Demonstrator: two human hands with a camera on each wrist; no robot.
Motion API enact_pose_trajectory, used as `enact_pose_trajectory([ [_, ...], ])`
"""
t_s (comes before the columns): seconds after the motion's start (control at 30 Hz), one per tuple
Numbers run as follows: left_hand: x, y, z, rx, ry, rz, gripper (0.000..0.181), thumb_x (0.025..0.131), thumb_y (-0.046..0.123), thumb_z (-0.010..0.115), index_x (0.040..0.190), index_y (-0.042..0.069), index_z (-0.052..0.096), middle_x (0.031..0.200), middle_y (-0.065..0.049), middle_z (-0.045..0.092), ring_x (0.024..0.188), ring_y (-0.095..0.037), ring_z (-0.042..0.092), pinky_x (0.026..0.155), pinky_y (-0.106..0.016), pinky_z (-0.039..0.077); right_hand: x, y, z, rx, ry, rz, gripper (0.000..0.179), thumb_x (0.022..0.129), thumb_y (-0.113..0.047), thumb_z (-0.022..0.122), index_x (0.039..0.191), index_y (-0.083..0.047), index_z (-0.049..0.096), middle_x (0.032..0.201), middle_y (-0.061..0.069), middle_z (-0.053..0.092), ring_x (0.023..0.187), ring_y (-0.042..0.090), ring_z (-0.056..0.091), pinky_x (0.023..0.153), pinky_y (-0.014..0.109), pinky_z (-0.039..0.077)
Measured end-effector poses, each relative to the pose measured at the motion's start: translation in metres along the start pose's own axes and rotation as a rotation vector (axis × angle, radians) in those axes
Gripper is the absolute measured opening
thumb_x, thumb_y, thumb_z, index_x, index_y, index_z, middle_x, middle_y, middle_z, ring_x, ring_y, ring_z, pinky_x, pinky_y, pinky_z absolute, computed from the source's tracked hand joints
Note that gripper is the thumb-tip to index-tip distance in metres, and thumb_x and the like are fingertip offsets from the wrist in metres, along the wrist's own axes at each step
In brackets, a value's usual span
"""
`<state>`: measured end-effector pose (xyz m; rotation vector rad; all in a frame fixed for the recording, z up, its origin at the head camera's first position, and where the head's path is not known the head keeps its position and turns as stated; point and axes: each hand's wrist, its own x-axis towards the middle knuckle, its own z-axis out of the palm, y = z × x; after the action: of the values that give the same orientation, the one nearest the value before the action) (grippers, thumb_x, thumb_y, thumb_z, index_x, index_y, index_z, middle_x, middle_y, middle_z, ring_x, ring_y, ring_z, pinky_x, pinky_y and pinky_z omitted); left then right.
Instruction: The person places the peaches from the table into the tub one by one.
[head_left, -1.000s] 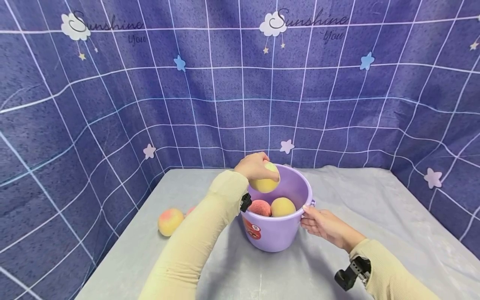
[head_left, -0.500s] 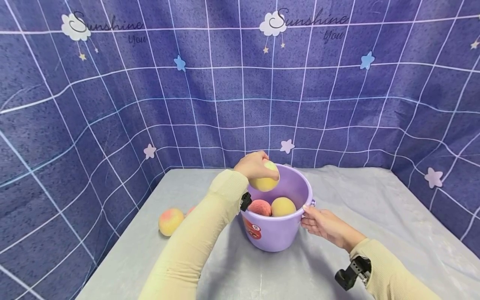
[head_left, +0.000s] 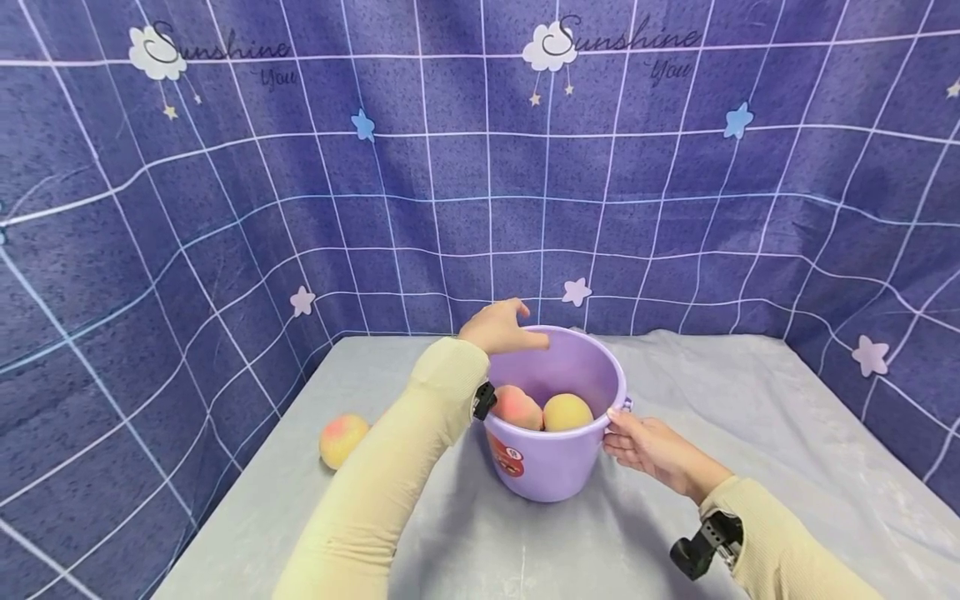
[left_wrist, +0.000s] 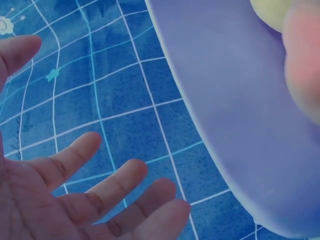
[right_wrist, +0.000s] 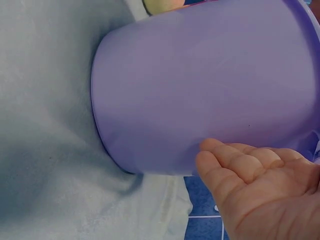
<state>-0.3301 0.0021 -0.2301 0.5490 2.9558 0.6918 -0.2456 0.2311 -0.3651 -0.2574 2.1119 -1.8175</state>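
Observation:
My left hand (head_left: 498, 328) hovers over the left rim of a purple bucket (head_left: 546, 467), fingers spread and holding nothing. The left wrist view shows its bare palm (left_wrist: 30, 205) beside the bucket wall (left_wrist: 225, 105). Inside the bucket lie a pink-and-yellow peach (head_left: 517, 407) and a yellow peach (head_left: 567, 412); anything beneath them is hidden. With the thumb on top, my right hand (head_left: 654, 452) grips the rim at the right, near the handle joint. In the right wrist view its fingers (right_wrist: 235, 162) lie curled against the bucket's outer side.
Another yellow-pink peach (head_left: 343, 440) sits on the grey cloth-covered table (head_left: 300, 533) at the left, beside my left sleeve (head_left: 405, 450). A blue curtain (head_left: 465, 167) with white grid lines stands behind and on both sides.
My left hand has let go of the yellow-pink peach, which now lies in the bucket over the red one. The fingers have spread. The right hand keeps its grip on the rim.

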Motion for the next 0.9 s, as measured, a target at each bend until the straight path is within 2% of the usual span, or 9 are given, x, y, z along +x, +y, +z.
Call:
enact_pose_trajectory([
  [0.37,-0.01,-0.015,-0.003,0.008,0.012,-0.042,0.065,0.077,0.04,0.072,0.132,0.012,0.051,0.13,-0.008,0.057,0.111,-0.024,0.054,0.094,-0.04,0.044,0.0,-0.001,0.003,0.006,0.009,0.001,0.072,0.102,-0.033,0.031,0.134,0.029,0.015,0.135,0.044,0.026,0.128,0.052,0.03,0.105,0.054,0.028],
  [0.6,-0.015,-0.033,-0.006,0.045,0.027,-0.067,0.064,0.076,0.036,0.072,0.131,0.008,0.053,0.123,-0.008,0.061,0.108,-0.025,0.056,0.092,-0.038,0.045,-0.001,0.0,0.002,0.0,0.002,0.003,0.073,0.102,-0.035,0.03,0.134,0.029,0.015,0.136,0.043,0.026,0.129,0.052,0.03,0.106,0.053,0.027],
  [0.9,-0.02,-0.059,-0.01,0.048,0.026,-0.127,0.066,0.076,0.041,0.07,0.131,0.008,0.053,0.131,-0.01,0.057,0.114,-0.026,0.054,0.092,-0.04,0.045,0.0,0.0,0.002,-0.006,0.002,-0.007,0.075,0.102,-0.036,0.03,0.133,0.03,0.015,0.136,0.043,0.026,0.129,0.052,0.03,0.105,0.052,0.03],
])
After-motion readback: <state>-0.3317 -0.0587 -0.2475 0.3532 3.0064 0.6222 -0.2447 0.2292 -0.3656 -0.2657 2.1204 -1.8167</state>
